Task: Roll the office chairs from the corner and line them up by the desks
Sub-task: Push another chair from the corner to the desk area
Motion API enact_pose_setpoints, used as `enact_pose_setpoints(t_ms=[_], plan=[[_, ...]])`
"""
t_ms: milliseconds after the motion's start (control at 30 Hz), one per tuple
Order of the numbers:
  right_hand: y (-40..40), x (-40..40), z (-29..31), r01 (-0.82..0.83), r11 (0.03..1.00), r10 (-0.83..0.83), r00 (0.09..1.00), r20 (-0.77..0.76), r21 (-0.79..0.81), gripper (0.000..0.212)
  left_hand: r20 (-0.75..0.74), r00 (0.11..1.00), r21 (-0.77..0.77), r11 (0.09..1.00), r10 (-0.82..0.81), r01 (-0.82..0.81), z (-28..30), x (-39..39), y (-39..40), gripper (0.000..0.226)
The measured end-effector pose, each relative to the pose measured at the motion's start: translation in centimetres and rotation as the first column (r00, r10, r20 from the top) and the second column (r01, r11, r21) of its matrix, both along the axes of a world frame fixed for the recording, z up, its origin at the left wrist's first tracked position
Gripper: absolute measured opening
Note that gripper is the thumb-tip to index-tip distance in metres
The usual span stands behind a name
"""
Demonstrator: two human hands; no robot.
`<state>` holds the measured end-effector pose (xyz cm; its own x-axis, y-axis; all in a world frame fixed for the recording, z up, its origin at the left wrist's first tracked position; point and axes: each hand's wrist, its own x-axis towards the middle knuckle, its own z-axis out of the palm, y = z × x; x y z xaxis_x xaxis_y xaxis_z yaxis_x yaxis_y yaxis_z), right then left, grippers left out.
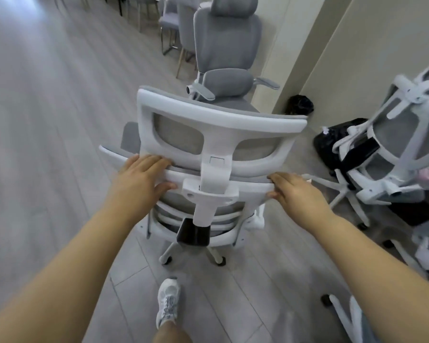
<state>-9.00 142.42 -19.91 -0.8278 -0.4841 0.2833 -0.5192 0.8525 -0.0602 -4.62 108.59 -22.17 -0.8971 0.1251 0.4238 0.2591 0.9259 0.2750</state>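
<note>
Head view, only one available. A white-framed office chair (208, 154) with grey mesh stood on the grey plank floor (47, 120) at centre frame, its back turned toward the camera and its headrest (216, 120) uppermost. Left hand (144, 174) gripped the top rail of the chair back to the left of the headrest post: fingers lay curled over the rail's upper edge, thumb tucked below it. Right hand (297, 191) held the same rail to the right of the post, fingers over the top, thumb under the rail end. Both forearms reached in from the near edge of the frame. Chair's castor base (193, 253) sat on the floor, with two wheels visible beneath the seat. A white sneaker (167, 300) was planted on the floor just near of the base. Directly beyond the held chair stood a second grey chair (227, 45), upright, facing the camera, armrests folded out; whether the two touched could not be told. To the right, a tipped white-framed chair (391, 149) lay tilted over black bags (332, 144) near the cream wall (344, 45). A further white chair base (344, 310) showed at the near right edge. Far left background held pale dining chairs (169, 21), blurred.
</note>
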Motion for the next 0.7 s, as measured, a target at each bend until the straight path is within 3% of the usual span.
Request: enact_pose_setpoints(t_ms=[367,533,700], plan=[[-17.0,2.0,0.8,-0.396,0.918,0.395,0.917,-0.046,-0.008,0.036,0.020,0.939,0.068,0.937,0.342,-0.343,1.4,12.1,-13.2,0.059],[-26.1,1.8,0.3,-0.485,0.872,0.486,0.874,-0.003,-0.071,0.034,0.102,0.833,0.127,0.823,0.544,-0.553,1.4,16.0,-19.5,0.048],[-35.7,0.7,-0.5,-0.557,0.825,0.558,0.829,-0.020,-0.092,0.031,0.086,0.737,0.162,0.720,0.671,-0.675,1.4,18.9,-25.8,0.043]])
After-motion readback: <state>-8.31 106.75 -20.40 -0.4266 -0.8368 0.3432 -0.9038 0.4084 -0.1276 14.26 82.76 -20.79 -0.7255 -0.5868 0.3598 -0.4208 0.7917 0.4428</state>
